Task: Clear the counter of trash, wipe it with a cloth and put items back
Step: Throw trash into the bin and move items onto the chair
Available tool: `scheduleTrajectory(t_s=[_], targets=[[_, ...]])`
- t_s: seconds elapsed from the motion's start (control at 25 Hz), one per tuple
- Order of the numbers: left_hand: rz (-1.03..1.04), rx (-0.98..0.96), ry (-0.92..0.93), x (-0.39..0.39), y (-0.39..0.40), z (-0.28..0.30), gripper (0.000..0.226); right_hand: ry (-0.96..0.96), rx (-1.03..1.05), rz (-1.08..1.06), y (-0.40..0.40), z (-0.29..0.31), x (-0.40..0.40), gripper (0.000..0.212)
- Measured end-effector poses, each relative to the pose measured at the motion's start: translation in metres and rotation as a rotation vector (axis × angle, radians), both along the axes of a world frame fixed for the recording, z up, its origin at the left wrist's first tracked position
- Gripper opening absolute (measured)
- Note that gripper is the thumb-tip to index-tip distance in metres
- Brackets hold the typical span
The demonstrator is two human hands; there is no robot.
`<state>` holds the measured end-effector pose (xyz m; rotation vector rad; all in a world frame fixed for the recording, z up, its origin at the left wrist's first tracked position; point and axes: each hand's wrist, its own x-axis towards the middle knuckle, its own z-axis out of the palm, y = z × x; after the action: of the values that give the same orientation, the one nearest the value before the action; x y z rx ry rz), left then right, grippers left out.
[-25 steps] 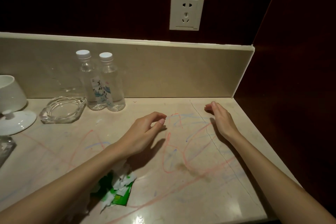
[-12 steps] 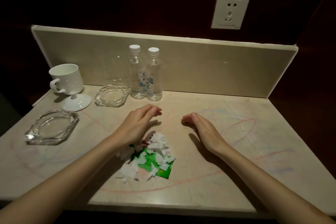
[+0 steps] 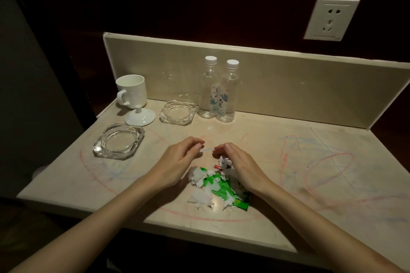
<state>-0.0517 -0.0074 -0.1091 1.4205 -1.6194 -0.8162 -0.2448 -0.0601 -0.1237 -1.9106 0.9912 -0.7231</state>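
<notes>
At lower centre of the frame, a left hand [image 3: 177, 163] and right hand [image 3: 240, 167], both cupped and gripping nothing, flank torn white paper scraps [image 3: 200, 178] on a green wrapper [image 3: 230, 194], likely light, flimsy trash best scooped from its outer edges.

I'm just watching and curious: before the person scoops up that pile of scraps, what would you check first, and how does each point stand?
1. Both hands bracket the pile: ok. Left hand and right hand curve around the paper scraps and green wrapper.
2. Hands free to scoop: ok, neither grips anything.
3. Scraps gathered in one heap: ok, though some bits lie toward the front edge.
4. Breakables out of the sweep: ok. The near ashtray, cup and bottles stand apart.
5. Bin within reach: cannot tell, none in view.
6. Counter clean: not ok, crayon scribbles remain.
</notes>
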Motion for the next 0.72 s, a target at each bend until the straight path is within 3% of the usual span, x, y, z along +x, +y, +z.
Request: scheduleTrajectory(t_s=[0.12, 0.28, 0.56, 0.72], targets=[[0.002, -0.013, -0.048, 0.006, 0.004, -0.003, 0.027, -0.041, 0.042, 0.002, 0.002, 0.002, 0.003, 0.045], [0.0, -0.028, -0.073, 0.01, 0.005, -0.002, 0.025, -0.248, 0.201, -0.099, -0.027, 0.02, 0.018, 0.047], [0.049, -0.004, -0.059, 0.031, 0.013, -0.003, 0.022, 0.103, 0.015, -0.03, -0.083, 0.013, 0.047, 0.06], [0.067, -0.003, -0.079, 0.043, 0.016, -0.006, 0.034, 0.149, 0.032, 0.061, -0.079, 0.018, 0.049, 0.056]])
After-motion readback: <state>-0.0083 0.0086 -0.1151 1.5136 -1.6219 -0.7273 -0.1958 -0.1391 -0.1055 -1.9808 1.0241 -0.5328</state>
